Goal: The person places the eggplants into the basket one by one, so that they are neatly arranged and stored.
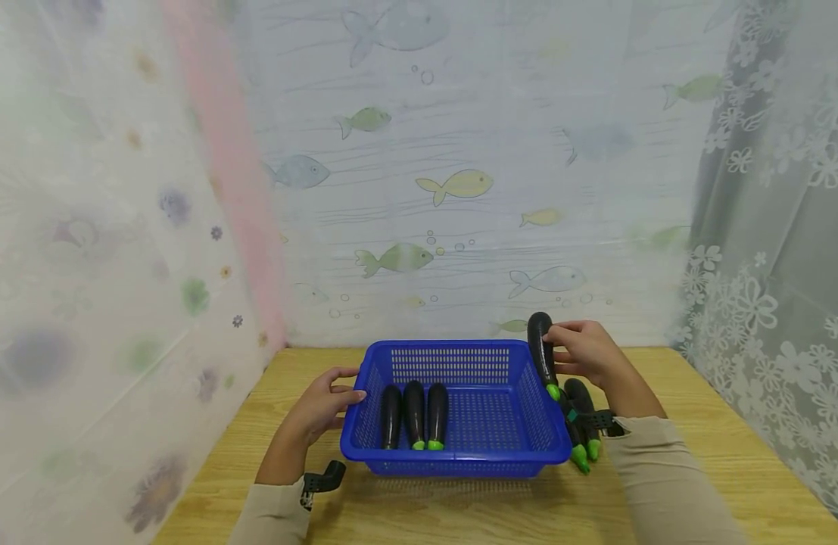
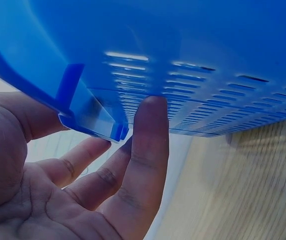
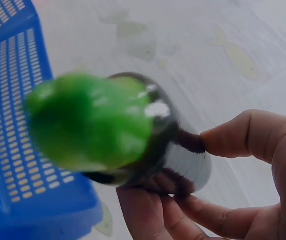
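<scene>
A blue plastic basket (image 1: 453,456) with slotted walls stands on the table. Three dark eggplants (image 1: 414,412) with green stem ends lie side by side in its left half. My left hand (image 1: 323,405) grips the basket's left rim, thumb over the edge; from below, the left wrist view shows its fingers against the slotted wall (image 2: 197,85). Above the basket's right rim, my right hand (image 1: 585,350) pinches another eggplant (image 1: 541,348) between thumb and fingers. That eggplant's green cap (image 3: 90,122) points toward the right wrist camera.
More eggplants (image 1: 579,393) lie on the wooden table (image 1: 289,499) just right of the basket, partly hidden by the right hand and its wrist strap. A fish-patterned curtain (image 1: 459,227) hangs behind, with further curtains at both sides.
</scene>
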`<act>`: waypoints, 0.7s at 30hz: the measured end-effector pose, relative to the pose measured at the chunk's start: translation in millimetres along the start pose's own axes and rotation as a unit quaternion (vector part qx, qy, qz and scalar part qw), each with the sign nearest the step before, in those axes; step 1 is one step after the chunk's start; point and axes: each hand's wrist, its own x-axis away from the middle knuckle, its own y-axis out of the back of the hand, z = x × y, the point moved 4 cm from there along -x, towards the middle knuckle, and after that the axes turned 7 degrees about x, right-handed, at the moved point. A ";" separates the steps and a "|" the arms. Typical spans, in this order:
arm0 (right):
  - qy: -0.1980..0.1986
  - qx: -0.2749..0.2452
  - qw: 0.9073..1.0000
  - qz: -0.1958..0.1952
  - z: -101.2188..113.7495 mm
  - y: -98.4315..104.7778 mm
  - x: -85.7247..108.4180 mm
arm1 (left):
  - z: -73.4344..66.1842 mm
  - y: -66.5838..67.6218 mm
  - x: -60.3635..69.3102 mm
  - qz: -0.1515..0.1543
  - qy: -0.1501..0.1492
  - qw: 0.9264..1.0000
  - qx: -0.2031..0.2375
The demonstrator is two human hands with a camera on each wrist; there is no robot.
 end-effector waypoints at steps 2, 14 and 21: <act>-0.003 0.001 1.000 -0.002 -0.8 -4.6 -3.5 | 0.1 0.1 0.1 -0.001 -0.001 1.000 -0.001; 0.001 0.000 1.000 0.009 1.4 -32.3 -15.2 | 0.3 0.0 0.1 0.003 -0.001 1.000 0.001; 0.014 0.014 0.999 0.029 2.5 -51.3 -17.3 | -0.1 -0.2 0.6 0.004 -0.001 1.000 0.001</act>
